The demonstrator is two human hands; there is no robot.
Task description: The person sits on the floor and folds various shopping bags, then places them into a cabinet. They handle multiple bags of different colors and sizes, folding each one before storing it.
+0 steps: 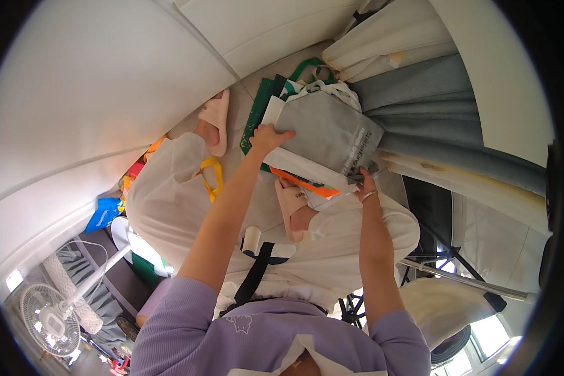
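Observation:
A grey fabric tote bag (332,128) lies on top of a stack of flat bags on the floor between my feet. My left hand (266,138) grips the stack at its near left corner, on a white bag edge (304,166). My right hand (365,187) pinches the stack's near right corner beside the grey bag. Green bags (257,113) and an orange-edged one (304,185) stick out beneath. My pink slippers (216,119) flank the pile.
Grey and cream curtains (420,94) hang at the right. A white wall (106,81) fills the left. A white fan (50,313) stands lower left, with blue and coloured bags (105,213) nearby. A tripod-like stand (457,276) is at the lower right.

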